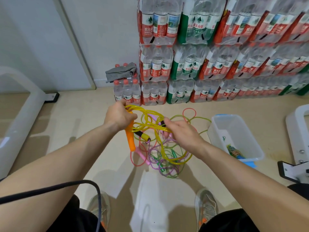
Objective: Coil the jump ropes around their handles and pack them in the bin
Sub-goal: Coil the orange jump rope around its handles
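One wide-angle camera on the person's head looks forward and steeply down at the pale beige floor [75,111]. The bare left hand [119,117] and right hand [182,131] reach in from 7 and 5 o'clock, close under the lens, meeting at centre above the tangle of coloured plastic jump ropes [160,154]. The clear plastic bin [216,131] lies at 3 o'clock, and the shrink-wrapped water bottle stacks [217,56] fill 1 o'clock, farther off

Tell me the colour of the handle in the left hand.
Orange handle, clearest in the head view.
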The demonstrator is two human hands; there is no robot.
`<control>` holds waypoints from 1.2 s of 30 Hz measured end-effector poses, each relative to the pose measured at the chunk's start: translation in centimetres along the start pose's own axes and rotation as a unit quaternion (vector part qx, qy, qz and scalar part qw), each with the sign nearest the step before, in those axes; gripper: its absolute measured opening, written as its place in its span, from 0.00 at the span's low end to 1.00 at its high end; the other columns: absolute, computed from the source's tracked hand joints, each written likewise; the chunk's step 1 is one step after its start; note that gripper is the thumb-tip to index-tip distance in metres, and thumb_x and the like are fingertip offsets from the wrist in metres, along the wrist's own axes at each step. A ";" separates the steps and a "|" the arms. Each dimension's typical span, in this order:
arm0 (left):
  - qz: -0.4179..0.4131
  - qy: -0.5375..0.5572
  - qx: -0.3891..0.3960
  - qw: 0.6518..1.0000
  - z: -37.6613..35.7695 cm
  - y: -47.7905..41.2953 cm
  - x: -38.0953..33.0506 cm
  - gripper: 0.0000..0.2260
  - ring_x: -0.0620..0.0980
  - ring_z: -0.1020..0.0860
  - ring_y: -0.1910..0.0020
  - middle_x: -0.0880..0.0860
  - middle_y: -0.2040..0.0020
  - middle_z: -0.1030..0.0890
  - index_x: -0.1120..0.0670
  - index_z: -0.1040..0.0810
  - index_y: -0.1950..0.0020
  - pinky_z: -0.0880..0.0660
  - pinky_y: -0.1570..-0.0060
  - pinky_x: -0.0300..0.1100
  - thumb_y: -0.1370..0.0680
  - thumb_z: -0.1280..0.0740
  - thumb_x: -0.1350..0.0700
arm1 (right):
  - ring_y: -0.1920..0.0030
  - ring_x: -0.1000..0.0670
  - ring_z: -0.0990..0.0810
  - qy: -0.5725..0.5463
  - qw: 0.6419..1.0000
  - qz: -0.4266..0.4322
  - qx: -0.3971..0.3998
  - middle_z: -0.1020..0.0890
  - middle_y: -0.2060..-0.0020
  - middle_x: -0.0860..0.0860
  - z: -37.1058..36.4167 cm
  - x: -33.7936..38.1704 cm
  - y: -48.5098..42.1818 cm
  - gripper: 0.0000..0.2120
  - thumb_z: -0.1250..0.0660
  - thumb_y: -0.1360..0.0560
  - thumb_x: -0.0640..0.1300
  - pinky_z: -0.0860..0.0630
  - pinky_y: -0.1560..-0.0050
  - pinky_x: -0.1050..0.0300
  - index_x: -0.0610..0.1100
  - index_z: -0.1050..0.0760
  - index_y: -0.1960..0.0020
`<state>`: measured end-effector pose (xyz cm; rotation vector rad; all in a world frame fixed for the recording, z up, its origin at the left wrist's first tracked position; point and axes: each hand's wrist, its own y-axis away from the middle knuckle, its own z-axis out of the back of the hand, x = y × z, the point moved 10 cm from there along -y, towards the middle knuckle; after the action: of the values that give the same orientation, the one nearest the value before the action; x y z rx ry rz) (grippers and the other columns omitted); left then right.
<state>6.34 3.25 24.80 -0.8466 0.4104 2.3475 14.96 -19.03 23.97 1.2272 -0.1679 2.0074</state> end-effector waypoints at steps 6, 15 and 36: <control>0.013 0.036 0.002 0.999 0.0 -0.3 -0.1 0.09 0.54 0.19 0.60 0.53 0.61 0.18 0.56 0.22 0.54 0.19 0.60 0.48 0.32 0.25 0.58 | 0.70 0.48 0.36 0.011 0.999 0.005 0.051 0.35 0.74 0.49 -0.2 -2.4 -0.2 0.28 0.39 0.19 0.60 0.38 0.62 0.52 0.47 0.30 0.73; -0.008 0.031 0.053 0.998 -2.1 0.8 -1.7 0.11 0.55 0.19 0.58 0.54 0.59 0.17 0.57 0.22 0.53 0.19 0.58 0.50 0.31 0.25 0.57 | 0.70 0.47 0.23 -0.108 0.975 -0.025 0.191 0.18 0.67 0.44 -3.1 -1.7 1.5 0.10 0.41 0.15 0.46 0.30 0.68 0.58 0.44 0.24 0.49; 0.004 -0.151 -0.026 0.988 1.2 -1.3 2.7 0.14 0.63 0.21 0.53 0.59 0.53 0.18 0.55 0.26 0.47 0.25 0.56 0.50 0.29 0.27 0.56 | 0.71 0.57 0.36 -0.151 0.977 0.069 0.134 0.29 0.75 0.56 -1.0 1.1 1.9 0.18 0.37 0.19 0.40 0.37 0.67 0.65 0.41 0.24 0.67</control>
<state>4.87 5.98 23.81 -0.4993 0.2275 2.4519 12.68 -19.32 24.86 1.7353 -0.1367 1.9962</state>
